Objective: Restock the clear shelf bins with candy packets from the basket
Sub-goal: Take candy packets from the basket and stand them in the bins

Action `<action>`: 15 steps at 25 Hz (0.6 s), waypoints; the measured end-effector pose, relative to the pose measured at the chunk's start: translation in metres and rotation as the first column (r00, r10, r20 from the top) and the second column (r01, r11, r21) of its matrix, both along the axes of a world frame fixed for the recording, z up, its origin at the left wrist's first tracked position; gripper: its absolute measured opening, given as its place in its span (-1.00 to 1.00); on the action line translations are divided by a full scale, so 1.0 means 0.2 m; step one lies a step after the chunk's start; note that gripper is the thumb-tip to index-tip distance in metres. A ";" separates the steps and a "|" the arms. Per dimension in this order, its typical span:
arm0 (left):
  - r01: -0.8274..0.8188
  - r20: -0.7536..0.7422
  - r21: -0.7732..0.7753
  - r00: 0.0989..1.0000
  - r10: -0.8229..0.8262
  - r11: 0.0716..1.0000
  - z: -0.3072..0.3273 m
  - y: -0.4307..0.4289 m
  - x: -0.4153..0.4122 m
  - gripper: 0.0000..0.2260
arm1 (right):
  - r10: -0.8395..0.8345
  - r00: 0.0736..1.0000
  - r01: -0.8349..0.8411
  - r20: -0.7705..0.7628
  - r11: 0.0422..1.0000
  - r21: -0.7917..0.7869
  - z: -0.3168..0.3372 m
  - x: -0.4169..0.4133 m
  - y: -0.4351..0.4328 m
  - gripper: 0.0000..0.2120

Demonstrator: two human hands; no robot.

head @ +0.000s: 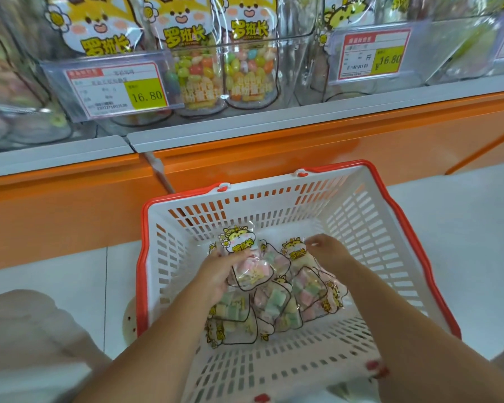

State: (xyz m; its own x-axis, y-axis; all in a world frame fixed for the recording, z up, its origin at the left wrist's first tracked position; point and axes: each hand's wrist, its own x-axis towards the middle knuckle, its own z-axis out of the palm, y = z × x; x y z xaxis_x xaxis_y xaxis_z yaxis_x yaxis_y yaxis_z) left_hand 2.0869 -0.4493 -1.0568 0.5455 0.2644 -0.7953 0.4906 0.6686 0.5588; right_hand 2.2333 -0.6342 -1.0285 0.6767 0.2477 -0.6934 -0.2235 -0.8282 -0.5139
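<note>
The left hand (216, 273) is clamped round a candy packet (249, 264), held just above the pile of packets (274, 311) in the basket (163, 257) on the floor. The right hand (330, 251) curls at the top of a second packet (296, 253); I cannot tell whether it has a grip. The slick film could slip from a thin pinch on the way up to the far clear bins (300, 71). A packet may also snag on a jutting price tag (371, 53).

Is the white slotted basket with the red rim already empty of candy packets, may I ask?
No, several clear packets of pastel candy lie in the white basket, and the left hand grips one.
</note>
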 end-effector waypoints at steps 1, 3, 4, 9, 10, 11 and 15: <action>0.000 0.007 0.001 1.000 0.000 1.000 0.00 0.00 -0.01 -0.69 | 0.021 1.000 -0.020 0.007 0.995 -0.100 -0.04 0.02 -0.06 -0.71; 0.004 -0.007 0.012 1.000 -0.004 1.000 -0.01 0.01 -0.03 -0.68 | 0.162 0.982 -0.179 -0.095 0.959 -0.219 -0.12 -0.02 -0.13 -0.55; 0.003 -0.013 0.001 1.000 -0.003 1.000 -0.01 0.01 -0.03 -0.64 | 0.262 0.956 -0.289 -0.131 0.920 -0.265 -0.17 -0.06 -0.13 -0.46; 0.018 -0.022 -0.009 1.000 -0.018 1.000 0.02 -0.01 -0.03 -0.80 | 0.568 0.823 -0.499 0.007 0.730 -0.468 -0.21 -0.15 -0.09 -0.73; 0.026 -0.013 -0.007 1.000 -0.026 1.000 0.03 -0.01 -0.03 -0.78 | 0.515 0.856 -0.449 0.050 0.787 -0.423 -0.21 -0.14 -0.10 -0.82; 0.035 -0.005 -0.001 0.999 -0.035 0.999 0.04 0.00 -0.03 -0.72 | 0.401 0.912 -0.354 0.084 0.875 -0.332 -0.18 -0.13 -0.12 -0.84; 0.016 0.015 0.010 1.000 -0.016 1.000 0.10 0.00 -0.02 -0.61 | -0.147 0.986 0.139 0.077 0.986 0.097 0.02 0.02 -0.16 -0.74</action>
